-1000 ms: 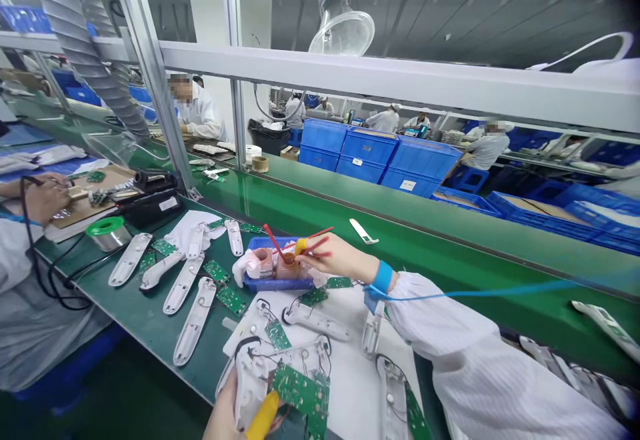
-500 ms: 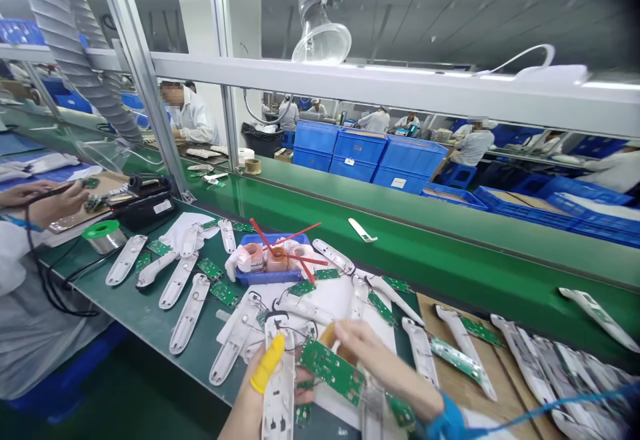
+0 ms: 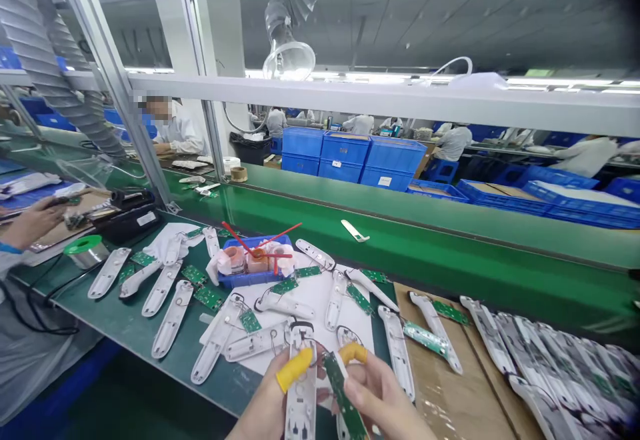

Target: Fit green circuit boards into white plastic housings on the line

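My left hand, a yellow finger cot on its thumb, grips a long white plastic housing with a dark rim at its top end. My right hand, with a yellow cot on one finger, holds a green circuit board by its edge, tilted beside the housing. Thin wires appear to run between the board and the housing's upper part. Just beyond my hands, more white housings with attached boards lie on white paper.
A blue tray holds small jars and red sticks. Rows of housings lie on cardboard at right. A green conveyor belt runs behind, carrying a white part. At left are a solder spool and a co-worker's hand.
My right hand has come down onto the board and now grips it; the board has turned from lying slanted to standing steeper. The view has shifted right.
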`<state>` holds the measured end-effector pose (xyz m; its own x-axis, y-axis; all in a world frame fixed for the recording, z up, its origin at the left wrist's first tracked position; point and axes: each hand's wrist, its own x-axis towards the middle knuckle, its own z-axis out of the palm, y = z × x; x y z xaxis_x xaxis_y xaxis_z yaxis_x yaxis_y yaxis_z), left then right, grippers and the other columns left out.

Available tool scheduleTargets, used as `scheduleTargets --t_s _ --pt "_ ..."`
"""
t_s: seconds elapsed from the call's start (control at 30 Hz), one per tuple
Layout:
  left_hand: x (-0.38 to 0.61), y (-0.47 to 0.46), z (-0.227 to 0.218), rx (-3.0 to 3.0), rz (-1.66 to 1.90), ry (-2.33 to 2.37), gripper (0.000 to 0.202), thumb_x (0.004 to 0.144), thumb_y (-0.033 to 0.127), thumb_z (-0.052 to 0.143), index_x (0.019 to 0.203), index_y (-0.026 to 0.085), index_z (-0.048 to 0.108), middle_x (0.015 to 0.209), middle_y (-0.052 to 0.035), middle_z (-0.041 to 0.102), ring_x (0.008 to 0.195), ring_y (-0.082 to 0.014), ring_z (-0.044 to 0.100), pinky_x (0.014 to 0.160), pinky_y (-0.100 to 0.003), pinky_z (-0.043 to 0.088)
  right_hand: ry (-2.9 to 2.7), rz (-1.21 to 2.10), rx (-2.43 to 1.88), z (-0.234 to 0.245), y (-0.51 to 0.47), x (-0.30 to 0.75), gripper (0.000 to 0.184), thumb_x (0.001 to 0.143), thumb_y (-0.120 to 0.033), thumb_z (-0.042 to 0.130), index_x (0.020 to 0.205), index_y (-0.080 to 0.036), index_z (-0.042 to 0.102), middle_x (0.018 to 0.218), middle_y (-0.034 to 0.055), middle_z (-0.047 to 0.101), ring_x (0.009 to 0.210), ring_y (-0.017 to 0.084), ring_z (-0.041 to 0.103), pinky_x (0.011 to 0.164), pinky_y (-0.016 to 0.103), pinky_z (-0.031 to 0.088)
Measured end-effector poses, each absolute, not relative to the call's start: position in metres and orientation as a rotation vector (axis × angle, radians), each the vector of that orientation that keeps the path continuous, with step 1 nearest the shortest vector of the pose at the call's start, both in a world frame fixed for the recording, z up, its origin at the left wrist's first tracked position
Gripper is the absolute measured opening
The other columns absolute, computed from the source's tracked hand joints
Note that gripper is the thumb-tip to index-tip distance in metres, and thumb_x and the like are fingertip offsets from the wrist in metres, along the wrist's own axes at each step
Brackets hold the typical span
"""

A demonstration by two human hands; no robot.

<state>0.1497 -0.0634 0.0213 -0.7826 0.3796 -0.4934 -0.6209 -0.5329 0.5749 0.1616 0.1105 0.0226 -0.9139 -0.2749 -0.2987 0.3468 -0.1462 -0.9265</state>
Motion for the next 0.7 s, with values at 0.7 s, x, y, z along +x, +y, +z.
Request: scheduleTargets --t_s 0.7 --pt "0.148 -0.056 0.043 -0.561 2.357 0.938 0.016 0.082 0.026 0.062 0.091 0.023 0.074 0.098 -0.0029 0.076 0.095 -0.0238 0.068 0.086 -0.043 0.055 1.627 -2.174 0.096 0.025 0.129 0.148 0.047 0.074 -0.061 0.064 0.092 -0.017 0.060 0.072 0.0037 0.067 0.056 0.011 0.059 0.037 0.014 0.031"
